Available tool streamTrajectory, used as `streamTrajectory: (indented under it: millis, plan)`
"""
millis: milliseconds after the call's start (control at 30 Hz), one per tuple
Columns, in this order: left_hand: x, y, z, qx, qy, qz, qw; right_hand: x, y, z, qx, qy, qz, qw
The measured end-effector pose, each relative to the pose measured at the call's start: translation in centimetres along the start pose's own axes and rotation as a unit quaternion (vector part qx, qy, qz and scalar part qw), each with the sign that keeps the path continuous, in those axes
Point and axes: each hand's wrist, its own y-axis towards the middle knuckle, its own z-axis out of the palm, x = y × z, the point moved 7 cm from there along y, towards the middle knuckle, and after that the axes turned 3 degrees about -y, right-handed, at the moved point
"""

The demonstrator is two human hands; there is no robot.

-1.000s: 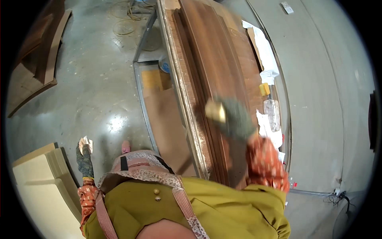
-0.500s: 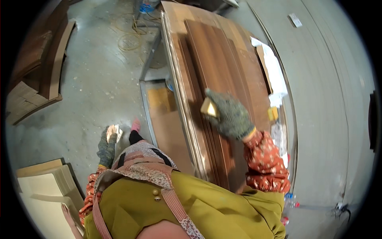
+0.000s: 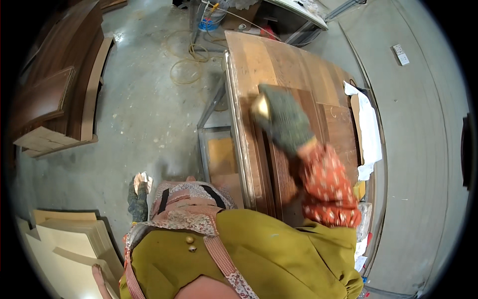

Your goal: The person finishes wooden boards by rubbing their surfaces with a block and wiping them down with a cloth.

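My right hand, in a grey-green knit glove, grips a small yellowish block at the far end of a stack of brown wood-grain boards. Its exact kind is unclear, and glove and block are slightly blurred. The hand and forearm hide part of the top board. These boards lie on a larger wooden panel on a metal-framed table. Low at my left side, my left hand, gloved alike, is closed on a crumpled whitish cloth, away from the table.
Brown boards are stacked at the far left, cream panels at the near left. A hose lies coiled on the floor near a blue bucket. White paper and a yellow item lie along the table's right side.
My right hand has moved away from me along the boards to their far end, still holding the block. My view has shifted, bringing the bucket and far table into sight. The left hand keeps its cloth.
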Motion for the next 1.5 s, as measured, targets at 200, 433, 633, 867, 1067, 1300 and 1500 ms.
streamTrajectory:
  millis: [200, 433, 633, 867, 1067, 1300, 1500]
  plan:
    - [-3.8, 9.7, 2.2, 0.079, 0.072, 0.014, 0.994, 5.8, -9.1, -4.4, 0.132, 0.053, 0.163, 0.976]
    - [-13.4, 26.0, 13.6, 0.278, 0.103, 0.120, 0.948, 9.5, -12.4, -6.6, 0.002, -0.090, 0.539, 0.838]
    - [-30.8, 27.8, 28.0, 0.508, 0.043, 0.205, 0.835, 15.5, -19.3, -8.1, -0.247, -0.148, 0.759, 0.584]
    - [-40.7, 17.3, 40.5, 0.544, 0.006, 0.576, 0.610, 19.7, -20.2, -7.9, -0.358, -0.220, 0.792, 0.442]
    - [-42.7, 8.2, 47.8, 0.692, 0.014, 0.393, 0.605, 16.8, -18.1, -3.8, -0.314, -0.341, 0.765, 0.446]
    - [-38.5, 3.8, 51.5, 0.758, 0.024, 0.353, 0.548, 1.2, 0.0, 4.2, -0.303, 0.000, 0.637, 0.709]
    - [-39.3, 2.7, 52.2, 0.784, 0.072, 0.393, 0.475, 3.3, -3.3, 4.6, -0.280, -0.120, 0.719, 0.625]
